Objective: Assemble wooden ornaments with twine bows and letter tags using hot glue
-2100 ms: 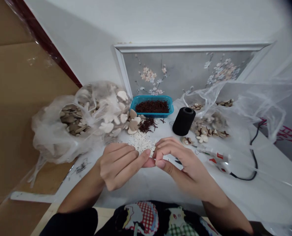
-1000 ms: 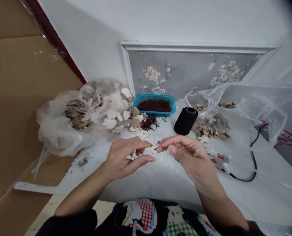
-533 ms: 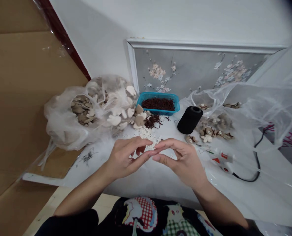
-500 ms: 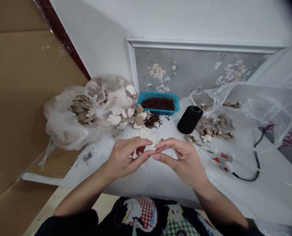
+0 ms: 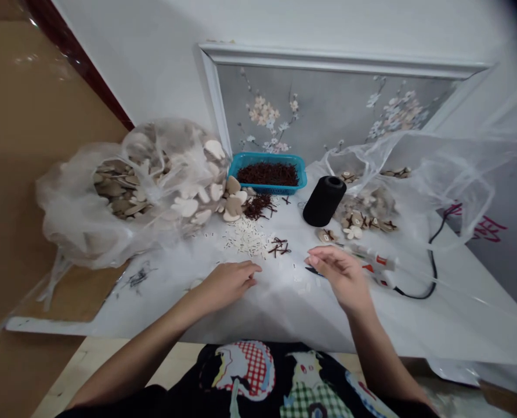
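My left hand (image 5: 232,284) is low over the white table, palm down with its fingers bent together; what they hold, if anything, is hidden. To the right, my right hand (image 5: 337,273) has thumb and fingertips close together beside a dark pointed tool (image 5: 314,271) on the table. Whether it grips anything is too small to tell. Between and beyond the hands lie small dark brown bows (image 5: 279,247) and a heap of tiny white labels (image 5: 246,237). A pile of brown bows (image 5: 258,206) sits behind the labels.
A clear bag (image 5: 154,191) of wooden and white shapes stands left. A blue basket (image 5: 302,174) of brown bows is at the back, with a black thread cone (image 5: 325,201) beside it. Right are another clear bag (image 5: 449,191), finished-looking pieces (image 5: 354,223) and a power strip (image 5: 382,267).
My hands have moved apart, the left one down and leftward, the right one to the right. The labels and several bows between them now show. The camera view has shifted.
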Available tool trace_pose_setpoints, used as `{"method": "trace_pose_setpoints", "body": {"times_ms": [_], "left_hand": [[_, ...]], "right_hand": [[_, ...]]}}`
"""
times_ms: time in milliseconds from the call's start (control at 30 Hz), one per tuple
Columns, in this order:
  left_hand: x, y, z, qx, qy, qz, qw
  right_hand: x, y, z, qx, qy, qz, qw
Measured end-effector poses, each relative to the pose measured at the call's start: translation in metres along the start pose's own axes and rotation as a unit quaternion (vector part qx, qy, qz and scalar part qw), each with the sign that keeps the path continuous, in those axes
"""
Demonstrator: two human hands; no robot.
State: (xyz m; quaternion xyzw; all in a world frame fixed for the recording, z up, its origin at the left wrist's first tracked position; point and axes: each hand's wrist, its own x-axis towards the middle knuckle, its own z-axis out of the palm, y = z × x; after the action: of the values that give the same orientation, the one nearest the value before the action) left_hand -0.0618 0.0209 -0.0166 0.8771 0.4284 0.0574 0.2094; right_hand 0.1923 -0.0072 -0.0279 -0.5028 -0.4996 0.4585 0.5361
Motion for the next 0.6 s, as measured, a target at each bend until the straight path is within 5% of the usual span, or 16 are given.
{"method": "trace_pose_setpoints", "body": {"times_ms": [167, 300, 467, 600], "left_hand": [[0.000, -0.002, 0.016, -0.099, 0.033, -0.023, 0.994], [-0.005, 0.013, 0.016, -0.157, 0.105, -0.012, 0.982], [-0.003, 0.027, 0.019, -0.050, 0.212, 0.035, 0.975], [0.001, 0.025, 0.022, 0.045, 0.247, 0.065, 0.966]], "right_hand": [[-0.010, 0.036, 0.016, 0.096, -0.030, 0.114, 0.988], [-0.012, 0.038, 0.029, 0.225, -0.047, 0.194, 0.954], [-0.009, 0.023, 0.041, 0.315, -0.093, 0.232, 0.916], [-0.007, 0.016, 0.054, 0.342, -0.129, 0.238, 0.900]]}}
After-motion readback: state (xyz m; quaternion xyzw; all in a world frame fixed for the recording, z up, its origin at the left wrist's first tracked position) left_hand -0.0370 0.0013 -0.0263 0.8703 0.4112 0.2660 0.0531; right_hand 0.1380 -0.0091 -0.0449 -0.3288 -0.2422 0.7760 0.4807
